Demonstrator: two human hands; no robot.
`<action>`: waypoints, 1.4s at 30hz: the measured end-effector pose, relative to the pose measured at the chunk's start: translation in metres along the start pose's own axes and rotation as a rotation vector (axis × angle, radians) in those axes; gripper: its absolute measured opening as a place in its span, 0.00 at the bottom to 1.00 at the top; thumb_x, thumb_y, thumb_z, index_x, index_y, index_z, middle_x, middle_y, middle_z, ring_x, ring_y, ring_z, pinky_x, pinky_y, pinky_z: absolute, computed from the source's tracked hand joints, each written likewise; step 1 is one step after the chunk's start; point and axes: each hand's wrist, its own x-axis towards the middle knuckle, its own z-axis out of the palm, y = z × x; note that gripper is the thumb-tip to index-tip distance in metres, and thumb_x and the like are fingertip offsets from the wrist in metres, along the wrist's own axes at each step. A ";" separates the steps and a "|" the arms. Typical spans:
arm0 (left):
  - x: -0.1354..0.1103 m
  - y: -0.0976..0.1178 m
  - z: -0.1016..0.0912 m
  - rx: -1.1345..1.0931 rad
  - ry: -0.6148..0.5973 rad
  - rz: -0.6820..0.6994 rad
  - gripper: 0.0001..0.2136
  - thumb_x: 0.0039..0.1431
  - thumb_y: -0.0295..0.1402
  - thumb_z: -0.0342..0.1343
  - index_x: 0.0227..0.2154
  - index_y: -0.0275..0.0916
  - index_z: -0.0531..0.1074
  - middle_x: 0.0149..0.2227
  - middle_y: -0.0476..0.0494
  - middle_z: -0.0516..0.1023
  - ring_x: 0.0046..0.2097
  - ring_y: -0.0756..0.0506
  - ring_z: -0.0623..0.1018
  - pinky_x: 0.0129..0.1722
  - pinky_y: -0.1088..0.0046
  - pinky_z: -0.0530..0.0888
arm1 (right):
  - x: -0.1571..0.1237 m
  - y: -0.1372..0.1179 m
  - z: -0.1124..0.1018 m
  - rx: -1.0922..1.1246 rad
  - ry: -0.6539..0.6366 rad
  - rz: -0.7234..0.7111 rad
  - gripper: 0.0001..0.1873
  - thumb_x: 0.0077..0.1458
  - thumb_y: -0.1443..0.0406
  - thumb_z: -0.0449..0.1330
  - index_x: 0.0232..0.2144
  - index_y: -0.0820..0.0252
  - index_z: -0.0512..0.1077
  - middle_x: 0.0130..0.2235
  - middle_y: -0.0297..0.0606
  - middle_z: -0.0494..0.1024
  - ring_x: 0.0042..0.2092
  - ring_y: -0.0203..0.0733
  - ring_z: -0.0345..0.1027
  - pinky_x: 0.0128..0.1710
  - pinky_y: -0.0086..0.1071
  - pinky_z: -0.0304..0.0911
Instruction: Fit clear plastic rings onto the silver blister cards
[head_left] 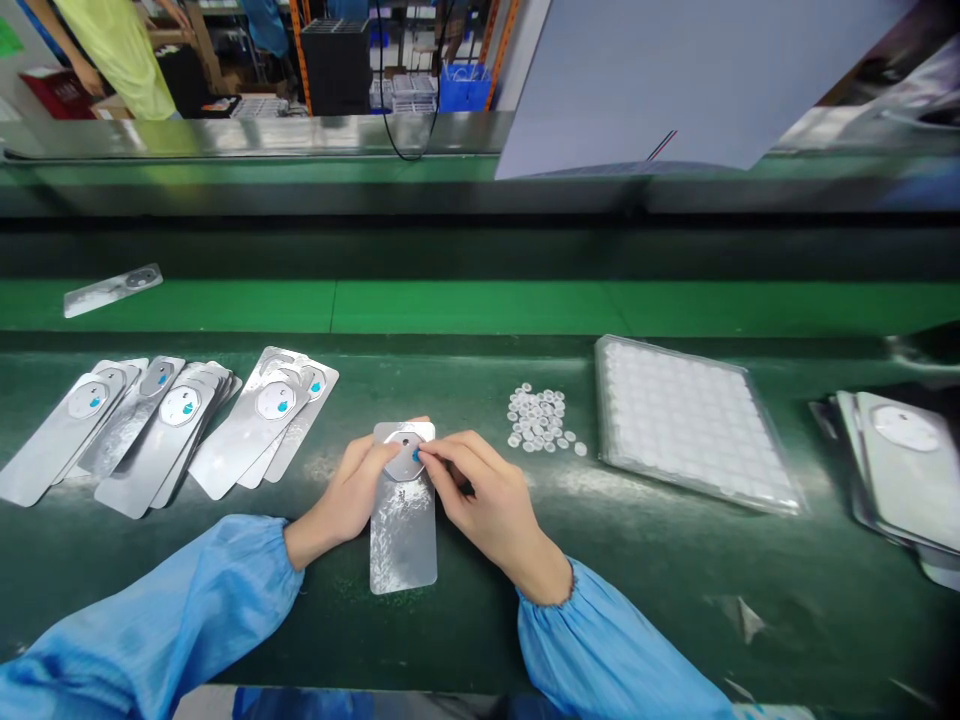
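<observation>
A silver foil card (403, 530) lies on the dark green bench in front of me, its round cut-out end pointing away. My left hand (352, 490) grips the card's top left edge, fingers curled around it. My right hand (480, 495) pinches a small round disc with a blue tab (415, 455) against the card's round recess. Both sleeves are light blue. Just right of my hands lies a small heap of clear round discs (541, 418).
Several finished foil cards with blue-marked discs (180, 420) fan out at the left. A clear tray of discs (690, 425) sits at the right, with a stack of blank cards (900, 470) beyond it. One card (112, 288) lies on the green conveyor belt behind.
</observation>
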 end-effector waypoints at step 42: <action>0.000 0.001 0.002 -0.019 0.100 -0.055 0.20 0.64 0.40 0.49 0.49 0.38 0.81 0.54 0.43 0.81 0.59 0.37 0.76 0.60 0.64 0.71 | 0.001 -0.004 -0.001 -0.130 -0.012 -0.143 0.06 0.69 0.70 0.55 0.41 0.59 0.72 0.36 0.38 0.79 0.29 0.34 0.70 0.26 0.28 0.62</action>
